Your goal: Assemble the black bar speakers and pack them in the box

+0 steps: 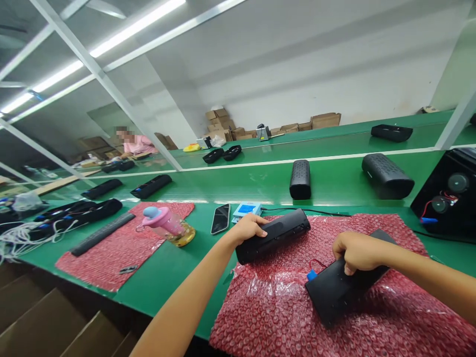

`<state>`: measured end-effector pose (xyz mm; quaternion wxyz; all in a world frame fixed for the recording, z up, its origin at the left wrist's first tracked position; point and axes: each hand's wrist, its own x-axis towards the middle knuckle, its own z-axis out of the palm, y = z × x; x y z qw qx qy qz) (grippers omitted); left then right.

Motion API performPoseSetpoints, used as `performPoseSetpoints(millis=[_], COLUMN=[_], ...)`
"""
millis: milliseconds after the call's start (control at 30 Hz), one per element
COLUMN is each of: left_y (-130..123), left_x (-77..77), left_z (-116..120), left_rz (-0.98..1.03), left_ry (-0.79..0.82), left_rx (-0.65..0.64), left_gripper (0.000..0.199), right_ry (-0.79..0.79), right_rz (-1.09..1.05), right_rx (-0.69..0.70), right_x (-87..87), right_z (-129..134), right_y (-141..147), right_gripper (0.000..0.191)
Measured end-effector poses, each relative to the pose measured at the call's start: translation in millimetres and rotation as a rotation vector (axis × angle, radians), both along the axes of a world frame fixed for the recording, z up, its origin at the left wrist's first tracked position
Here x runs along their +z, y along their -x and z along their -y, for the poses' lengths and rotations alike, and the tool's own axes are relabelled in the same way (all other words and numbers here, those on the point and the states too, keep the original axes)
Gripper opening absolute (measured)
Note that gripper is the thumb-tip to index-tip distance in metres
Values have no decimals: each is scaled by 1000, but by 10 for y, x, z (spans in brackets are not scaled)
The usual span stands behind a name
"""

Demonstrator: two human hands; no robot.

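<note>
My left hand (248,230) is closed on the near end of a long black speaker housing (284,232), which lies tilted over red bubble wrap (267,307). To its right, my right hand (359,252) grips a black boxy speaker part (332,295) with its fingers bent over the upper edge. Thin red wires and a blue connector (311,274) stick out from that part's left side. The two black pieces are apart from each other. My right hand hides the middle of the speaker part.
Behind the wrap are a phone (220,218), a light-blue device (248,208) with a black cable, and two black speakers (300,178). A pink-lidded bottle (171,225) stands left. Open black cases with drivers (446,198) are right. A person in pink (137,144) sits far left.
</note>
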<state>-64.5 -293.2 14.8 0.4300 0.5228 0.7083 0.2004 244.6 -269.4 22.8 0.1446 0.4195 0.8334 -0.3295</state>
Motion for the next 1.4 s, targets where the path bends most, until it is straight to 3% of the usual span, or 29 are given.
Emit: performPoseSetpoints(millis=[1400], left_y=[-2], left_x=[28], left_z=[-53], left_rz=[84], left_ry=[50], left_rx=[38], left_gripper=[54], right_ry=[5], right_rz=[-10], right_rx=[-59], right_x=[25], right_z=[-13], right_y=[59], right_gripper=[12])
